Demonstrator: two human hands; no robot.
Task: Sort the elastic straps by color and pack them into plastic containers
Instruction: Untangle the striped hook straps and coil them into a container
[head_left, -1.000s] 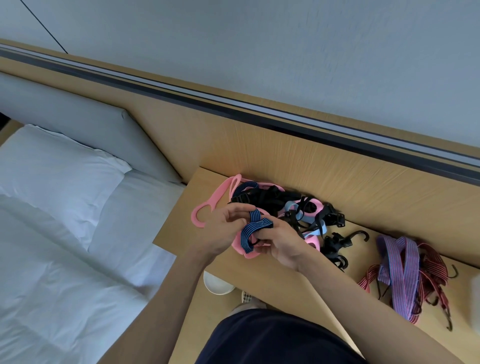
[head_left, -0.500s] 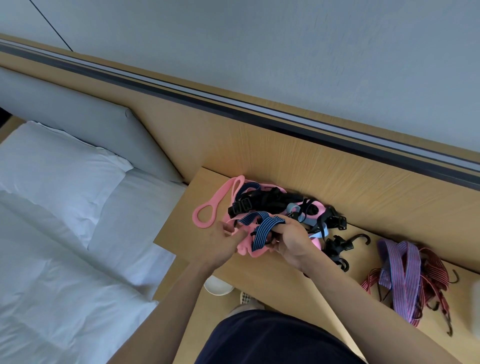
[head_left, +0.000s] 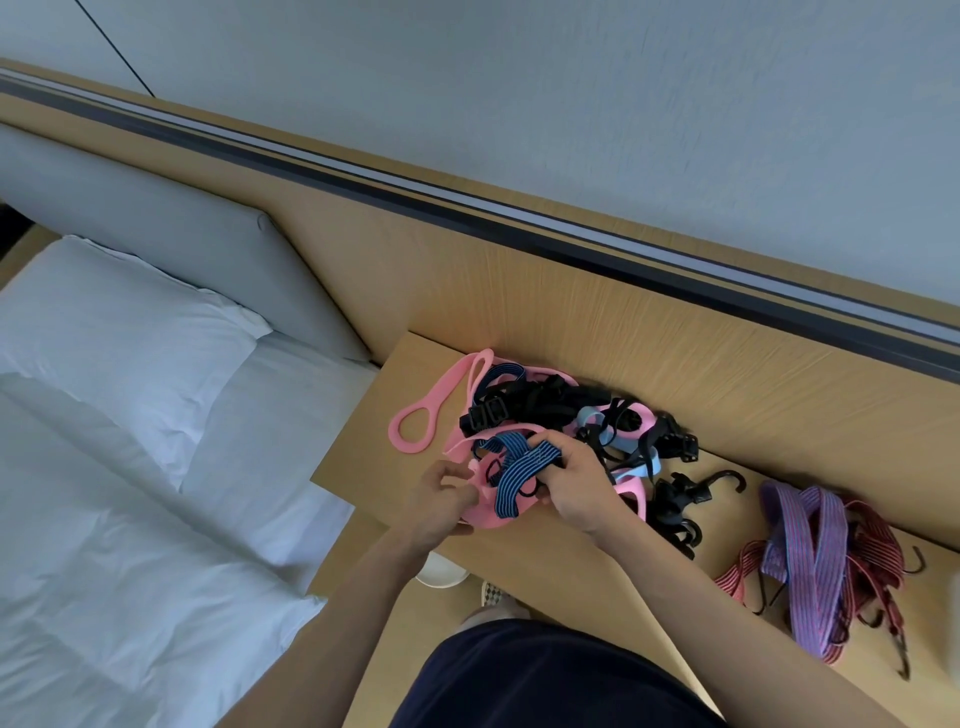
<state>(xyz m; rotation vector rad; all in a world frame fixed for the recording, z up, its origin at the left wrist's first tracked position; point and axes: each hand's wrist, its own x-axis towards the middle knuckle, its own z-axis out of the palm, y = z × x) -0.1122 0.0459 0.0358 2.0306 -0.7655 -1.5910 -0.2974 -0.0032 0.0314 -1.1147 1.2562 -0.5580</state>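
A tangled pile of straps lies on the wooden table (head_left: 545, 551): pink straps (head_left: 415, 426), black straps with buckles (head_left: 524, 405) and light blue ones (head_left: 636, 467). My right hand (head_left: 576, 488) grips a dark blue striped strap (head_left: 514, 478) at the pile's near left edge. My left hand (head_left: 441, 499) sits just left of it, fingers loosely curled against a pink strap; whether it holds the strap I cannot tell. A separate heap of purple straps (head_left: 810, 551) and red straps (head_left: 878, 551) lies to the right.
A bed with a white pillow (head_left: 114, 338) and duvet fills the left. A wood wall panel (head_left: 623, 322) rises behind the table. Black hooks (head_left: 680, 499) lie between the two heaps. A white object (head_left: 441, 571) sits on the floor below the table edge.
The pink loop has dropped flat onto the table at the left. My right hand has drawn the dark blue strap out to the right, and my left hand has let go of it.
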